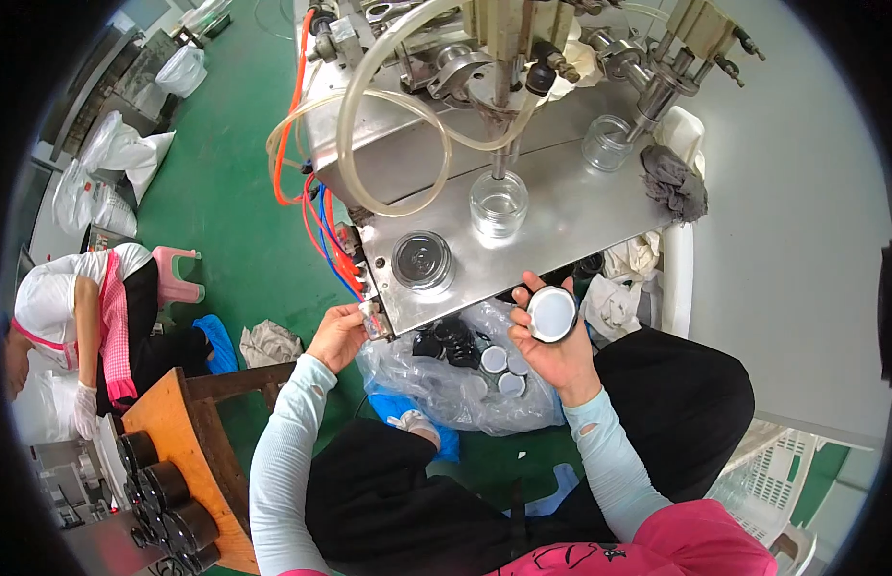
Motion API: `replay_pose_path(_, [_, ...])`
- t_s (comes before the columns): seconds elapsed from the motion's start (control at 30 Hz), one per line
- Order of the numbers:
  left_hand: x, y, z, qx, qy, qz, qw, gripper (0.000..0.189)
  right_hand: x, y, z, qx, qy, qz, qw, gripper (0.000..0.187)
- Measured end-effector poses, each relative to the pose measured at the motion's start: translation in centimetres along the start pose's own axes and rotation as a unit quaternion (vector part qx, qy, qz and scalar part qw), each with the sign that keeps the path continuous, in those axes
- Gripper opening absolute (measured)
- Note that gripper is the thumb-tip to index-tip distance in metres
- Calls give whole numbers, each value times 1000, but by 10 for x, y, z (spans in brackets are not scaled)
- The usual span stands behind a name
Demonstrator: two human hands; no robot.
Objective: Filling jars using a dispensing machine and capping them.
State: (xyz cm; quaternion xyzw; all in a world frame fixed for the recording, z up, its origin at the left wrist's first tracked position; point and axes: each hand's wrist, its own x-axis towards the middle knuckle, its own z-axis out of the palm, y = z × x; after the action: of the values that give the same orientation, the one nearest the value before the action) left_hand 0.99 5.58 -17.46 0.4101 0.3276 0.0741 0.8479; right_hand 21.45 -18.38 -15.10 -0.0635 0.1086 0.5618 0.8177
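Pinched between the fingers of my left hand [339, 334] is a small control fitting [374, 320] at the near left corner of the steel machine table [482, 277]. In my right hand [561, 356] is a black jar lid [552, 315], its white liner facing up, just off the table's front edge. A glass jar with a dark top [421, 261] stands on the table near my left hand. Behind it, an open glass jar [499, 204] sits under the filling nozzle [499, 162]. Another glass jar [607, 144] is beneath the right nozzle [640, 124].
Below the table, a clear plastic bag [417, 381] holds several lids. A grey rag [674, 183] lies at the table's right end. Coiled clear hoses [348, 137] hang at the left. A co-worker [86, 317] bends beside a wooden stool [201, 446] with black jars [165, 497].
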Motion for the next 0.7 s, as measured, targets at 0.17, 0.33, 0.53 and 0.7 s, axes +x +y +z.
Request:
replay_pose_path(0.17, [-1,3,3,17,5,15,1000,22,-6,3,23,-48,-9,-39,998,57])
replay_pose_path(0.33, [-15,46,5,343,107,11,933,19,-10,4,40,-48,-5,-65,997,59])
replay_pose_path(0.53, [-48,76,57,264,117,225,931,26,-10,-1,21,-72,-21,-75,994,62])
replay_pose_path(0.7, [-12,19,96,378,128,282,873,82,-17,14,32,-106,-25,-86,990,62])
